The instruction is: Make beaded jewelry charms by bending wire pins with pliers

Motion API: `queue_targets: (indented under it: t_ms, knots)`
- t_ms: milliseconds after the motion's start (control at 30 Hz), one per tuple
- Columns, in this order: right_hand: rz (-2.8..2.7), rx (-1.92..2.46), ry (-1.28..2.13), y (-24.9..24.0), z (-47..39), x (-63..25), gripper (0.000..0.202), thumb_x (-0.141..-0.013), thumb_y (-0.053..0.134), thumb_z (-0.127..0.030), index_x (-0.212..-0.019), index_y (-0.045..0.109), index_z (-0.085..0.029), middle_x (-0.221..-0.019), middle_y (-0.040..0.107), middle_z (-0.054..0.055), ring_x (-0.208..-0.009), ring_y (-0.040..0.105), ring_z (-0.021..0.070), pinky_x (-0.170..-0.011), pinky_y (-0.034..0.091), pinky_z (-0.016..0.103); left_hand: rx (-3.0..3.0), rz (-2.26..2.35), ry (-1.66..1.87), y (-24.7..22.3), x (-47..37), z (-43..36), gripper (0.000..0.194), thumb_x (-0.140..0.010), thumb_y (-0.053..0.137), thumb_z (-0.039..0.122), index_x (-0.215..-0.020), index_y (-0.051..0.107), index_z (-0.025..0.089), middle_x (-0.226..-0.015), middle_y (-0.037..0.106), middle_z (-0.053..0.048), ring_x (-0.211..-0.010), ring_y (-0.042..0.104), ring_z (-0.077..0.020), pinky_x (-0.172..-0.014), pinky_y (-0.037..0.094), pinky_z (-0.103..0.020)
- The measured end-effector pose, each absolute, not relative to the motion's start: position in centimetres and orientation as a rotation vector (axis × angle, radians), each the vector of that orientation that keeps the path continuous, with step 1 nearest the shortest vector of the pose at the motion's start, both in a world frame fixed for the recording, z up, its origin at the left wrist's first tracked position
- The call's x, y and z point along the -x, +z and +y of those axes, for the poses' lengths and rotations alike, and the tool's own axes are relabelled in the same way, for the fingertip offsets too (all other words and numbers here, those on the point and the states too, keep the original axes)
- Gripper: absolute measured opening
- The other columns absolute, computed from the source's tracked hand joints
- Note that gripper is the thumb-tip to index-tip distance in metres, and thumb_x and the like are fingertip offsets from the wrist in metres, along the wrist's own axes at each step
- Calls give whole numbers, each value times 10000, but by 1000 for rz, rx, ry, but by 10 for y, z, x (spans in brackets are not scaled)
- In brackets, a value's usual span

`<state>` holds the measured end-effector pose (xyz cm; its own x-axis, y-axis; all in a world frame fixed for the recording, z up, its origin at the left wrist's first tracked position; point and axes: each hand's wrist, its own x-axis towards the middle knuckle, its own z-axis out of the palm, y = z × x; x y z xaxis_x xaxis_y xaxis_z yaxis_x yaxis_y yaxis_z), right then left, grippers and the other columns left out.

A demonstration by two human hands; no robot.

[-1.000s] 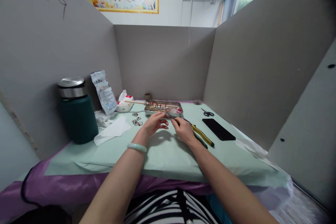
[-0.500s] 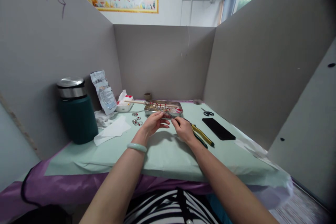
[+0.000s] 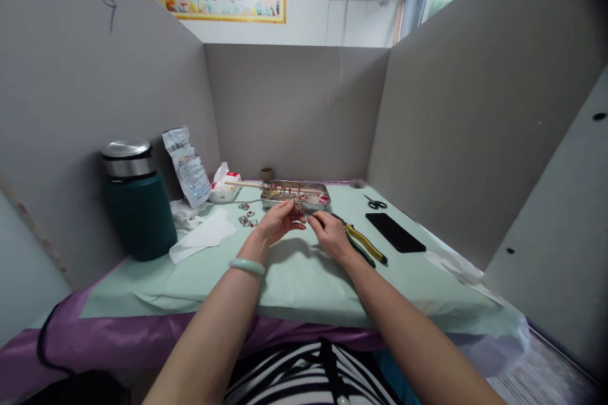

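Note:
A small piece of beaded jewellery (image 3: 297, 208) is pinched between the fingertips of my left hand (image 3: 281, 223), in front of the metal tray (image 3: 329, 197). My right hand (image 3: 329, 231) is closed round a slim metal tool (image 3: 306, 210) whose tip points at the jewellery; most of the tool is hidden in the fingers. Pliers with yellow and green handles (image 3: 365, 243) lie on the table beside and partly behind my right hand. Red beads and metal bits fill the tray, and a wooden stick (image 3: 247, 185) lies across it. Several beaded rings (image 3: 247, 221) lie left of my left hand.
At the left stand a green flask (image 3: 140, 215) and a silver pouch (image 3: 187, 164), near a tissue pack (image 3: 225, 188) and white paper (image 3: 206, 235). Scissors (image 3: 376, 204) and a black phone (image 3: 396, 233) lie at the right. Grey partitions (image 3: 294, 107) enclose the table.
My right hand and the tool have shifted slightly to the left. My left hand still holds the jewellery in nearly the same place.

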<state>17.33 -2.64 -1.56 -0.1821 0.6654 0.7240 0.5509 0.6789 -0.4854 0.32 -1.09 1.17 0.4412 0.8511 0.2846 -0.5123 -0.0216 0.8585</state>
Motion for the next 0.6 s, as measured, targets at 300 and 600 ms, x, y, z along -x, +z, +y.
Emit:
queue_targets:
  t_ms: [300, 600]
  knots:
    - [-1833, 908, 137, -13, -29, -173, 271, -910, 437, -358, -779, 599, -185, -743, 597, 35, -703, 538, 159, -672, 396, 263, -1205, 386, 1145, 11, -2, -11, 270, -799, 640, 384, -803, 574, 122, -783, 608, -40, -662, 619, -141, -565, 534, -280]
    - [-1878, 945, 95, -13, -31, -173, 274, -913, 429, -358, -805, 615, -188, -763, 609, 46, -721, 550, 166, -689, 409, 269, -1229, 422, 1097, 14, -4, -15, 350, -815, 586, 479, -799, 558, 130, -747, 622, -57, -610, 617, -149, -569, 528, -307]
